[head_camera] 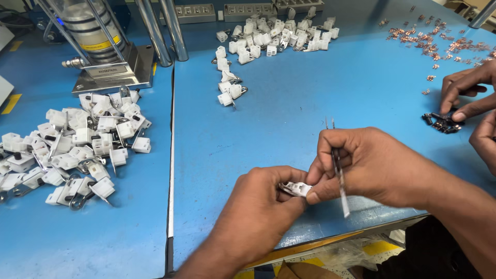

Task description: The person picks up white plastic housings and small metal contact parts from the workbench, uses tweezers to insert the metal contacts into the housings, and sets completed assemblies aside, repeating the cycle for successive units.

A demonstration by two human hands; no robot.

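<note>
Nearest the lens, the left hand pinches a small white plastic connector between its fingertips above the blue table. Just right of it, the right hand closes on metal tweezers, also touching the connector. Far left lies a heap of white connectors; at the right edge another person's hand touches small dark parts.

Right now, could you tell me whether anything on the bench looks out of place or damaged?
Nothing stands out. The left hand holds a white plastic part and the right hand holds tweezers. More white parts lie in a loose pile at left and copper bits at far right.
</note>
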